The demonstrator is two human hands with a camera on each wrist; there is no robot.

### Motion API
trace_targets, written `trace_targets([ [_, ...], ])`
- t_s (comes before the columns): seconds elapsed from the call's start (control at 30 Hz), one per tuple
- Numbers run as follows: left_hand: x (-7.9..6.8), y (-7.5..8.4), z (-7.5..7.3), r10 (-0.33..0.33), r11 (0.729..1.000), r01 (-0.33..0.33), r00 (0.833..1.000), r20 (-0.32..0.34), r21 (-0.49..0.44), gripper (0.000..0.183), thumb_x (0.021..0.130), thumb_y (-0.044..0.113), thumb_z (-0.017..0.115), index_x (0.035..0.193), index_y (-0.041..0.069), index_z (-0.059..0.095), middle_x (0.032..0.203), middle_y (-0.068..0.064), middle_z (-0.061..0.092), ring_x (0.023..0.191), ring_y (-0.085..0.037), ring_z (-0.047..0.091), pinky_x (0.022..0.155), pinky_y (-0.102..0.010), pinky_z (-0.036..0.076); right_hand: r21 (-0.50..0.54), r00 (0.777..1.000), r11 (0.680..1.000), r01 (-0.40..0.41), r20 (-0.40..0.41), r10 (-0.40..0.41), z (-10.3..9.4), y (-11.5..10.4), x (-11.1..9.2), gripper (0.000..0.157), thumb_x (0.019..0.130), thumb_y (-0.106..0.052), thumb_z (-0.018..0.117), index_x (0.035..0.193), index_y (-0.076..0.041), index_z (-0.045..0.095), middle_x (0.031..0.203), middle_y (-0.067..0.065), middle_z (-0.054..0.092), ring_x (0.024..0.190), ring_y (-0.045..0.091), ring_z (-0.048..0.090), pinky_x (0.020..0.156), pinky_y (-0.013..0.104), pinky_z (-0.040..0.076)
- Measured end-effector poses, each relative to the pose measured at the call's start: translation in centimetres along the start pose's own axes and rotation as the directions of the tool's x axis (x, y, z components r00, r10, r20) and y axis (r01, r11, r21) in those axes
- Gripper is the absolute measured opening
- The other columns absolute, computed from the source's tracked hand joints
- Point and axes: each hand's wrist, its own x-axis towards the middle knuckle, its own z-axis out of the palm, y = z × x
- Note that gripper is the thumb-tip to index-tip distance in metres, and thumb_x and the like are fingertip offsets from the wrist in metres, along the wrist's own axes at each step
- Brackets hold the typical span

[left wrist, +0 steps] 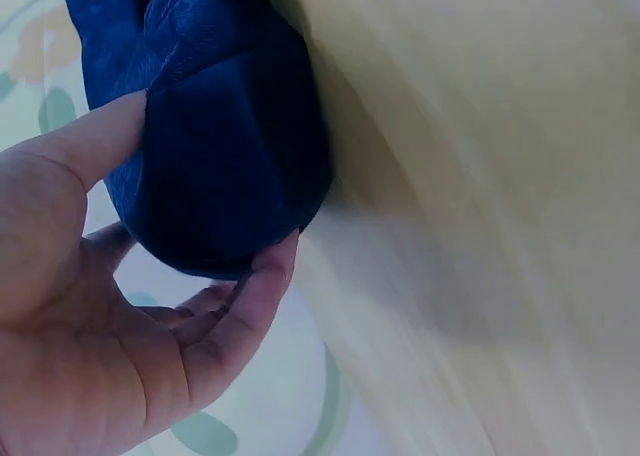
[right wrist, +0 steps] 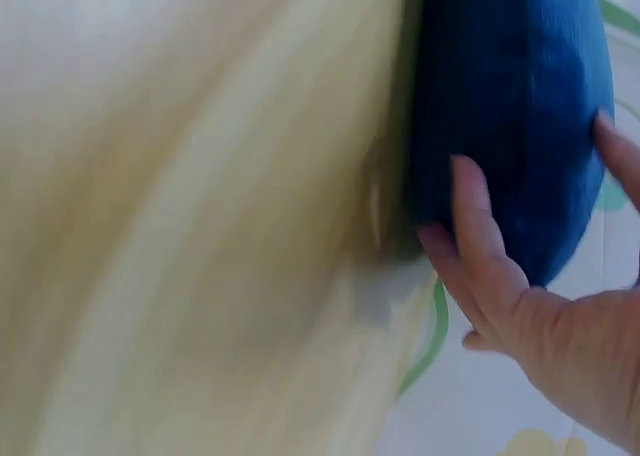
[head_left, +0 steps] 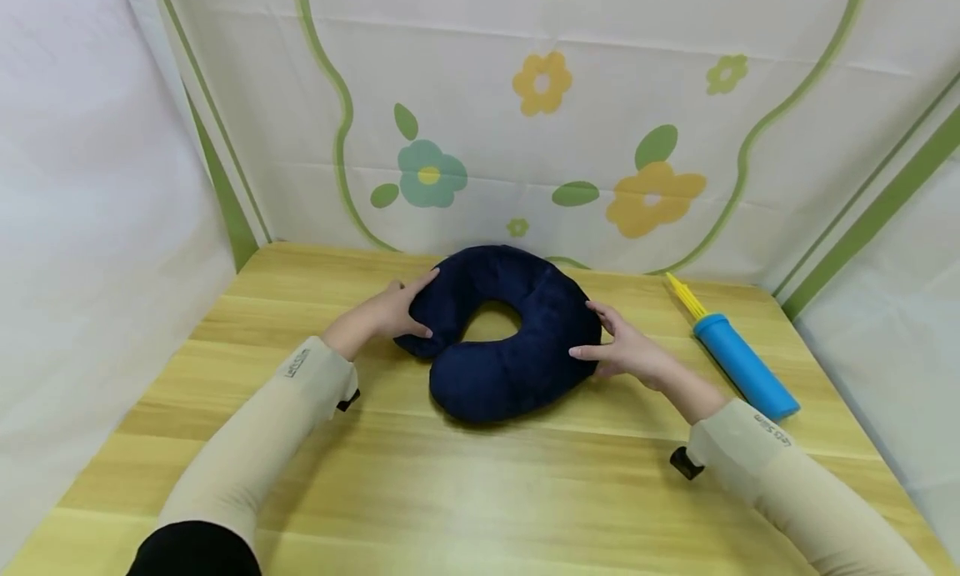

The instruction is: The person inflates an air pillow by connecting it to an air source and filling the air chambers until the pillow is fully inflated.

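Observation:
A dark navy U-shaped neck pillow [head_left: 495, 384] lies on the wooden table, its opening facing left toward the near side. At its left end, my left hand [head_left: 392, 311] grips the rounded tip. The left wrist view has the thumb against one face of the navy fabric [left wrist: 225, 166] and curled fingers at the other side. My right hand [head_left: 633, 353] holds the outer curve on the right. In the right wrist view its fingers [right wrist: 480, 226] press one side of the pillow [right wrist: 510, 106], with the thumb across from them.
A blue hand pump [head_left: 746, 366] with a yellow nozzle [head_left: 686, 297] lies slanted on the table [head_left: 480, 493], just beyond my right forearm. A white flower-printed cloth [head_left: 480, 126] rises behind the table's far edge. White sheets hang on both sides.

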Motion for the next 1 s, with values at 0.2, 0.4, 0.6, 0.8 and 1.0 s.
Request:
trace_targets([
  [0.2,-1.2,0.6,0.8,-0.018,0.999,0.017,1.0,0.019,0.036,0.109,0.093,0.024,0.079,0.166,0.029,-0.001,0.153,-0.04,0.022,0.126,-0.049,0.05,0.097,-0.054,0.047,0.091,0.996,0.996,0.005,-0.092,0.004,0.6,-0.3,0.7,0.093,0.097,-0.008,0.069,0.165,-0.008,0.005,0.167,0.025,-0.01,0.084,0.019,0.066,0.074,0.039,0.059],
  [0.4,-2.5,1.4,1.5,-0.033,0.997,0.03,0.999,0.038,0.075,0.113,0.091,0.032,0.08,0.166,0.026,-0.005,0.153,-0.043,0.021,0.109,-0.045,0.061,0.09,-0.052,0.051,0.143,0.988,0.99,-0.002,-0.154,0.024,-0.1,-0.2,1.5,0.088,0.098,0.001,0.065,0.165,-0.007,0.007,0.168,0.023,-0.01,0.059,0.008,0.05,0.063,0.028,0.054],
  [0.6,-3.8,2.8,2.4,-0.028,0.995,0.023,0.998,0.048,0.098,0.111,0.093,0.038,0.078,0.166,0.016,-0.004,0.155,-0.043,0.023,0.119,-0.05,0.058,0.098,-0.056,0.048,0.153,0.973,0.988,0.015,-0.23,0.02,-0.8,-0.8,2.8,0.082,0.099,0.004,0.062,0.164,-0.007,0.014,0.169,0.021,-0.006,0.091,0.016,0.063,0.065,0.023,0.05],
  [0.8,-4.6,4.1,2.5,-0.027,0.987,0.02,0.999,0.044,0.157,0.105,0.094,0.044,0.074,0.165,0.008,0.005,0.15,-0.039,0.039,0.121,-0.046,0.059,0.1,-0.055,0.047,0.169,0.97,0.986,0.009,-0.241,0.033,-0.8,-1.4,3.0,0.08,0.102,-0.012,0.064,0.164,-0.007,0.014,0.17,0.017,-0.008,0.152,0.038,0.019,0.096,0.041,0.052],
  [1.0,-4.5,2.6,1.7,-0.016,0.997,0.021,0.998,-0.061,0.072,0.106,0.093,0.047,0.075,0.166,0.013,0.006,0.158,-0.039,0.018,0.114,-0.048,0.061,0.095,-0.056,0.05,0.209,0.993,0.974,-0.092,-0.05,0.105,-0.7,-1.4,2.8,0.097,0.1,-0.021,0.067,0.165,-0.015,-0.004,0.169,0.019,-0.01,0.153,0.044,0.012,0.106,0.065,0.039],
])
